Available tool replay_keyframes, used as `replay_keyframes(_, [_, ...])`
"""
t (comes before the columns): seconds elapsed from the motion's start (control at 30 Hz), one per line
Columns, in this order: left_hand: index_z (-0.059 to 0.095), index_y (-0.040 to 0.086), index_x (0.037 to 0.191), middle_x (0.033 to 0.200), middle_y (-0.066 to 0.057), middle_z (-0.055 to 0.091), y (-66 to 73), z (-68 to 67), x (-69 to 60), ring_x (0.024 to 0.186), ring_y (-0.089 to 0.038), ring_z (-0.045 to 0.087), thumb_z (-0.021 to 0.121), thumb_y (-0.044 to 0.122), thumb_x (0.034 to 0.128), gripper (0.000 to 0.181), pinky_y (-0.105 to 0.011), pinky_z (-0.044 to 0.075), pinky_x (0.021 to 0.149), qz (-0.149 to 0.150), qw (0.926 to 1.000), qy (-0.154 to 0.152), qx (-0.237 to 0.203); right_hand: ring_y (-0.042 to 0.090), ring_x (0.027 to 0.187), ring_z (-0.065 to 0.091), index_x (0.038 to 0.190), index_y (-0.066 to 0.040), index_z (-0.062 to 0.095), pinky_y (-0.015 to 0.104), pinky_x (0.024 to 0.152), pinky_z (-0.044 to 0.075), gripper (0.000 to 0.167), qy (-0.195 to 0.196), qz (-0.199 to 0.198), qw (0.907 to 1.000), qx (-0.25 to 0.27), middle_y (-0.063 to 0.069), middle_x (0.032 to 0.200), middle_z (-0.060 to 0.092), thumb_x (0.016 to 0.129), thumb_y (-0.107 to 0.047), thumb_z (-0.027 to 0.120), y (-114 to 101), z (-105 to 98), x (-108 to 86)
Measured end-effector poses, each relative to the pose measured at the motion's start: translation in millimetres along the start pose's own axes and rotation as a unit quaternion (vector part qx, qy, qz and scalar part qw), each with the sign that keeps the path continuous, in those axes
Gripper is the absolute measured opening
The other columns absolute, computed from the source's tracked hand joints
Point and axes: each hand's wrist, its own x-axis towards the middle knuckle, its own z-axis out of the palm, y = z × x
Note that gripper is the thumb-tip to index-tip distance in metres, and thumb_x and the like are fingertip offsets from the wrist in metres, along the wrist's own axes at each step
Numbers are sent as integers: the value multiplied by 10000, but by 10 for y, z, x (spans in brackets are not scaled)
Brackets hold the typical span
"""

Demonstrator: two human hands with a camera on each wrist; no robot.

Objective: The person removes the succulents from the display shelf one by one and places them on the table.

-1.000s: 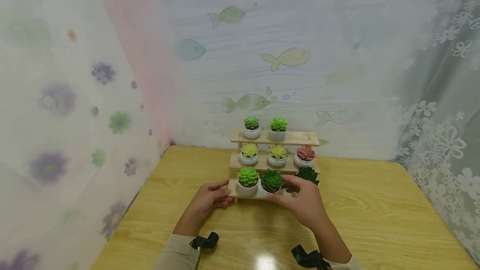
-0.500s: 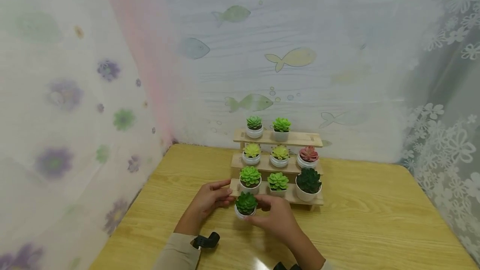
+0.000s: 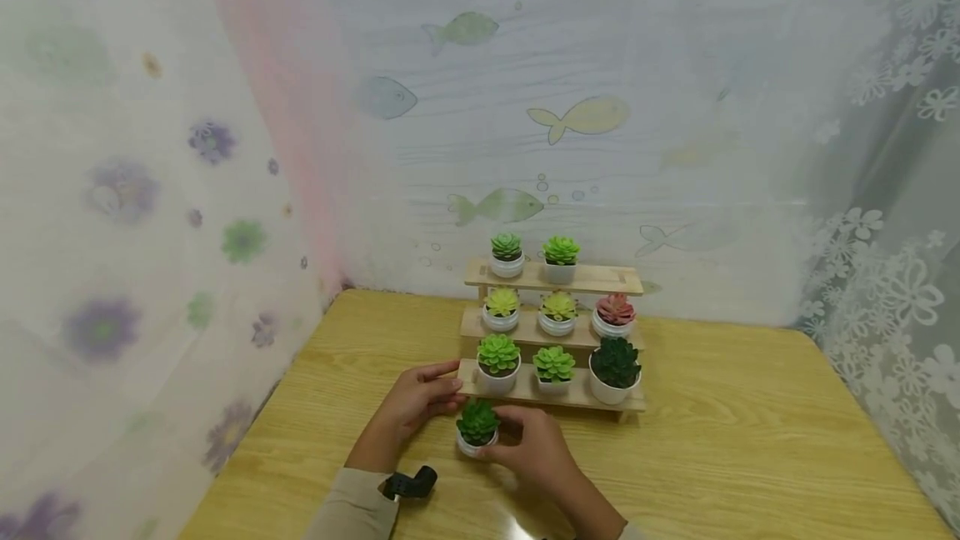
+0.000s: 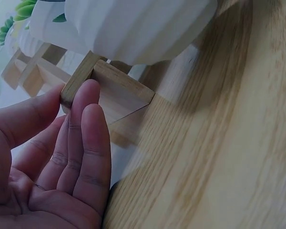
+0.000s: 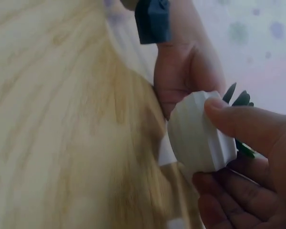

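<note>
Nearest us, the right grip (image 3: 528, 444) pinches a dark green succulent (image 3: 477, 423) by its white pot, thumb on the near side and fingers round the far; we cannot tell whether its base meets the tabletop (image 3: 712, 415). We judge the work partway along: this plant is off the stand and not yet released, while eight others are in place. The right forearm slants in from the right, palm turned toward the pot. Just beyond and left of that grip, the left grip (image 3: 422, 398) pinches the end of the wooden stand's (image 3: 583, 395) lowest tier, thumb above and fingers beneath. Farther from the right grip, three green plants (image 3: 553, 365) line that tier; behind them sit two yellowish plants (image 3: 557, 307) and a red plant (image 3: 613, 311); farthest, two lighter green plants (image 3: 561, 251) share the top tier, its right end bare.
</note>
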Motion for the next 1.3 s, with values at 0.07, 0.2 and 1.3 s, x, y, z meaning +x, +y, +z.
replay_keyframes(0.07, [526,28,1510,1119,-102,767,6,5,-2,913,-171,767,725,126,978,576,-301,630,804,-10,10000,-2,16,146,1101,696,1185,-159,784,392,963,563,527,40,1,10000,-77,-65,1141,772,747,-411,935,10,18,-3])
replay_keyframes(0.2, [529,35,1510,1113,-102,769,16,12,-12,917,-170,766,732,137,974,582,-295,630,801,-30,10000,16,40,118,1071,695,1179,-148,781,353,945,560,515,31,12,10000,-18,-79,1105,777,746,-378,940,31,52,-5])
replay_keyframes(1.3, [498,12,1524,1043,-64,784,-37,-32,20,895,-156,758,694,91,994,571,-296,630,781,118,9999,-94,40,60,943,718,1177,-169,800,240,800,585,451,-116,149,9979,612,-86,1028,790,778,-340,923,90,106,70])
